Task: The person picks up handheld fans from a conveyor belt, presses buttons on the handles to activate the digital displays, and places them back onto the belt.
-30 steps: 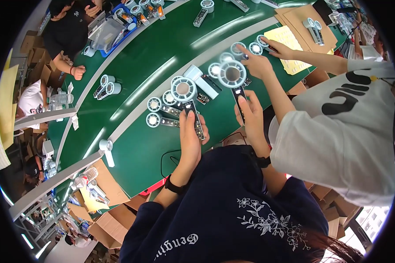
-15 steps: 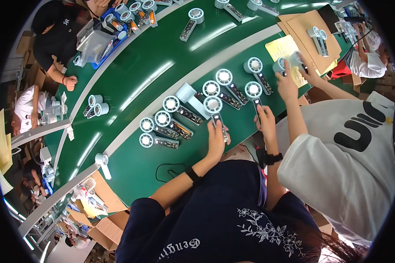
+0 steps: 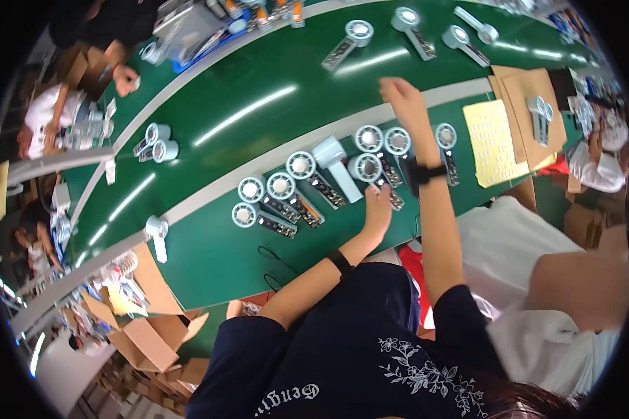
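Note:
Handheld fans with pale blue round heads lie in a slanting row on the green table, most with opened handles showing circuit boards. My left hand (image 3: 378, 209) is closed at the handle of one fan (image 3: 367, 167) near the row's right end. One fan (image 3: 334, 164) in the middle has a plain closed back. My right hand (image 3: 403, 96) is raised past the row, over the grey divider and green belt. Its fingers are slightly bent and somewhat blurred, with nothing visible in them. My right forearm crosses beside another fan (image 3: 397, 141) and partly covers its handle.
Another fan (image 3: 446, 136) lies right of my forearm, beside a yellow sheet (image 3: 493, 146) and cardboard (image 3: 538, 98). More fans (image 3: 358, 33) rest on the belt (image 3: 258, 105). A black cable (image 3: 276, 258) lies at left. A co-worker in white (image 3: 510, 237) sits close at right.
My right hand has let go of a fan and moved up and away over the belt. My left hand stays at its fan. The co-worker's hands have withdrawn from the yellow sheet. The view has shifted.

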A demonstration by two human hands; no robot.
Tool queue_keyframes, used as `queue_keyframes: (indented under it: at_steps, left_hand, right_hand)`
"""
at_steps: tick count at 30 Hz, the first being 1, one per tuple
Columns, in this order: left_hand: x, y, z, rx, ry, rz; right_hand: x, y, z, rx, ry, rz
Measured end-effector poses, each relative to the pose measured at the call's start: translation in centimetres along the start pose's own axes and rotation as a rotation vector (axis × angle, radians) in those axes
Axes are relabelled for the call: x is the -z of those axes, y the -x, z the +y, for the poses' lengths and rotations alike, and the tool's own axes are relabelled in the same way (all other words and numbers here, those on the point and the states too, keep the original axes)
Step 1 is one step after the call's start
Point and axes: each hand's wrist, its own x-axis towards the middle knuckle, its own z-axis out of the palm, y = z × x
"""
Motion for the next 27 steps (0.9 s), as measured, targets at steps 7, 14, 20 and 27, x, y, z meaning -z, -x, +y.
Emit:
queue_keyframes:
  at_steps: [7,14,20,27]
  left_hand:
    - [7.7,8.7,8.4,0.316,0.076,-0.29]
    - [33.6,7.8,8.5,0.02,0.853,0.523]
    - [44.3,4.2,11.5,-0.193,-1.103,1.575]
    - [48.5,4.7,11.3,-0.23,-1.627,0.785]
  right_hand:
    - [-8.8,-13.7,9.7,-0.248,0.538,0.062]
    - [-5.3,-17.3,9.1,-0.218,0.151,-0.192]
    - [-0.7,-6.3,-2.8,-0.474,-0.594,-0.378]
    - [2.1,13.5,-10.0,-0.347,-0.55,-0.54]
